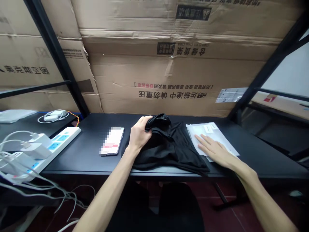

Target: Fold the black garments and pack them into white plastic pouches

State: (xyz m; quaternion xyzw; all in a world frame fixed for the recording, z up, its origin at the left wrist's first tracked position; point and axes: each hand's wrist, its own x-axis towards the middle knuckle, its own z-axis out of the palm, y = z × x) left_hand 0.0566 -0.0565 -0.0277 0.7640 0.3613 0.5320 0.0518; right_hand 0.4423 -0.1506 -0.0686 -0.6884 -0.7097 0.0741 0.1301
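Around the black cloth (166,148) on the counter (79,158): left hand (139,134) is at the cloth's top end, grip narrow, fingers (145,120) curled over a bunched fold, holding it. Cloth lies in a loose, rumpled heap, flat on the counter, about mid-frame. Right hand (214,151) is just right of the cloth, grip wide, holding nothing, palm down, fingers (200,138) spread on a stack of white papers (217,137). Stack has a small white label (209,129) and its edge lies right by the cloth. Phone (112,141) sits just left of the cloth, lying flat, screen up and blurred. Further left of the cloth is a white power strip (61,145) with white plugs (36,149) in it, and grey and white cables (29,174) run down over the edge. Well left and behind, a coiled white cable (51,116) lies beside a pale plastic sheet (14,115). Behind the cloth, flattened cardboard boxes (169,74) with printed characters stand against black metal shelf posts (58,58). Below the cloth, a black chair (178,206) shows.
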